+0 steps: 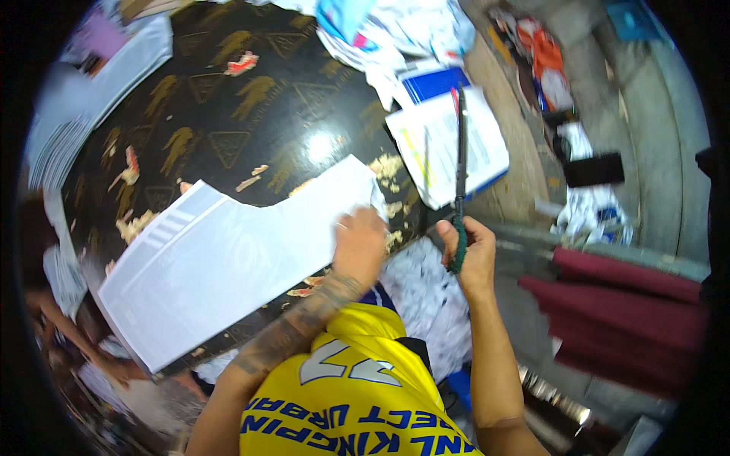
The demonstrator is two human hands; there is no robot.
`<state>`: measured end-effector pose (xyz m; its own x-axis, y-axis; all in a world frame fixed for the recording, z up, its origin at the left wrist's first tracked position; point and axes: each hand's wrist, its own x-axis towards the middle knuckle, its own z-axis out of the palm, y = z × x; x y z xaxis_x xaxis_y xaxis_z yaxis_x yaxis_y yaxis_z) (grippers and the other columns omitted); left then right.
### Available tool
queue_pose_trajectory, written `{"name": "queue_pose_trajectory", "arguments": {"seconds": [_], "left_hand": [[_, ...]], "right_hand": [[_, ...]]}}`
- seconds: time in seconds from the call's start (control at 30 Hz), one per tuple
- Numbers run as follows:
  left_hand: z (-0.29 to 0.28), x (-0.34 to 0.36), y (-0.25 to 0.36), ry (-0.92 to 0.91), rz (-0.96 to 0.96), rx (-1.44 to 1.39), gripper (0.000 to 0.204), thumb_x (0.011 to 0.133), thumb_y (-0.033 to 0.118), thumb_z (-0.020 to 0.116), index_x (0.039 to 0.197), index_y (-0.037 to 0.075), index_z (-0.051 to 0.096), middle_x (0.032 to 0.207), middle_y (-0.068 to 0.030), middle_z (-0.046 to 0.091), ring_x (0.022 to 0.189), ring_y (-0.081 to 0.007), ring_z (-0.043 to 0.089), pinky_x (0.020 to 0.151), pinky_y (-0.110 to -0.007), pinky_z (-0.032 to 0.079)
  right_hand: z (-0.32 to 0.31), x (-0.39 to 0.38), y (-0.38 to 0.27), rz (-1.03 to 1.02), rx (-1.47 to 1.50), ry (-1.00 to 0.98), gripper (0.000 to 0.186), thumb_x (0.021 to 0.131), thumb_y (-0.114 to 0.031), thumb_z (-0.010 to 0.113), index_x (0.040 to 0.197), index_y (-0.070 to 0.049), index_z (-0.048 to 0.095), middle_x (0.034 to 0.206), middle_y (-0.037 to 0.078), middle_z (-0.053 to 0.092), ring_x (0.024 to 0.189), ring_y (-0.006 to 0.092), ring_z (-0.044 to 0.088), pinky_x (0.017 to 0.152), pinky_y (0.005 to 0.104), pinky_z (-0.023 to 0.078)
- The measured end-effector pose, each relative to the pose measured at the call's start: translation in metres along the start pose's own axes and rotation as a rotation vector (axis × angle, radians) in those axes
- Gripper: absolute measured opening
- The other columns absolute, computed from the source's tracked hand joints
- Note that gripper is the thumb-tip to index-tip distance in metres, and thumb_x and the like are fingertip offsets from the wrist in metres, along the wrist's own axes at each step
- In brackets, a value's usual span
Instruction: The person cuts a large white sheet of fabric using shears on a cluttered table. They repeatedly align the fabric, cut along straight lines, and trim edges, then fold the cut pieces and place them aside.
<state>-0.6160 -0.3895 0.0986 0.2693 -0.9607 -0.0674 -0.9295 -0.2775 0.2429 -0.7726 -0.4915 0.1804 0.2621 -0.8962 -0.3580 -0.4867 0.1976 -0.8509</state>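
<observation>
A white fabric panel point(243, 262) lies flat across the near part of the dark table, with faint stripes near its left end. My left hand point(361, 242), smeared by motion, is over the panel's right end. Its fingers look curled in on the cloth, which is bunched beside them. In my right hand point(475, 254) is a pair of long dark scissors point(461, 148) with green wrapping on the handle. The blades point away from me, over a sheet of printed paper, and look closed. They are apart from the fabric.
Scraps and crumbs lie scattered on the dark patterned table point(251, 152). White stacked pieces point(72, 144) line its left edge; a heap of white and blue cloth point(403, 38) sits at the far side. The printed paper point(471, 144) lies right. Maroon cloth point(623, 327) hangs lower right. Another person's arm point(80, 334) shows at left.
</observation>
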Motion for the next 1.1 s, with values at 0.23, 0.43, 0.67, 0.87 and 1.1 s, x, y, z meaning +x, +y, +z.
{"name": "queue_pose_trajectory", "arguments": {"seconds": [0.23, 0.43, 0.67, 0.87, 1.1], "left_hand": [[-0.001, -0.145, -0.053, 0.095, -0.232, -0.785, 0.078, 0.092, 0.039, 0.083, 0.156, 0.005, 0.054, 0.160, -0.0240, 0.052, 0.151, -0.0412, 0.046, 0.127, -0.054, 0.034], [-0.007, -0.311, -0.294, 0.304, -1.577, 0.128, 0.109, 0.101, 0.077, 0.053, 0.175, 0.007, 0.015, 0.180, -0.0244, 0.014, 0.167, -0.0436, 0.010, 0.128, -0.074, 0.009], [-0.027, -0.320, -0.445, -0.029, -1.377, 0.237, 0.111, 0.097, 0.081, 0.055, 0.176, 0.013, 0.016, 0.182, -0.0198, 0.014, 0.167, -0.0432, 0.011, 0.126, -0.077, 0.010], [-0.058, -0.206, -0.311, 0.577, -0.841, -0.239, 0.063, 0.095, 0.032, 0.078, 0.150, 0.007, 0.060, 0.150, -0.0201, 0.063, 0.144, -0.0364, 0.055, 0.124, -0.052, 0.038], [0.025, -0.126, -0.078, 0.312, -0.108, -0.414, 0.021, 0.088, 0.014, 0.080, 0.106, 0.006, 0.074, 0.104, -0.0091, 0.066, 0.104, -0.0282, 0.064, 0.090, -0.043, 0.052]], "right_hand": [[-0.002, 0.057, -0.039, -0.122, -0.137, -0.269, 0.046, 0.097, -0.036, 0.086, 0.070, -0.010, 0.059, 0.058, -0.004, 0.053, 0.048, 0.0065, 0.052, 0.046, 0.0265, 0.038], [0.039, 0.018, -0.016, -0.051, -0.219, -0.494, 0.045, 0.097, -0.037, 0.085, 0.073, -0.006, 0.063, 0.060, -0.003, 0.057, 0.047, 0.0069, 0.052, 0.045, 0.0267, 0.038], [0.085, -0.034, -0.005, 0.008, -0.216, -0.581, 0.044, 0.098, -0.037, 0.085, 0.072, -0.008, 0.063, 0.057, -0.003, 0.054, 0.046, 0.0080, 0.054, 0.044, 0.0269, 0.039], [0.082, -0.045, 0.005, 0.051, -0.197, -0.540, 0.045, 0.097, -0.038, 0.085, 0.071, -0.009, 0.062, 0.058, -0.003, 0.054, 0.046, 0.0090, 0.055, 0.046, 0.0268, 0.041], [0.023, -0.020, 0.026, 0.058, -0.233, -0.545, 0.047, 0.096, -0.039, 0.086, 0.070, -0.008, 0.061, 0.058, -0.002, 0.054, 0.047, 0.0089, 0.056, 0.046, 0.0271, 0.042]]}}
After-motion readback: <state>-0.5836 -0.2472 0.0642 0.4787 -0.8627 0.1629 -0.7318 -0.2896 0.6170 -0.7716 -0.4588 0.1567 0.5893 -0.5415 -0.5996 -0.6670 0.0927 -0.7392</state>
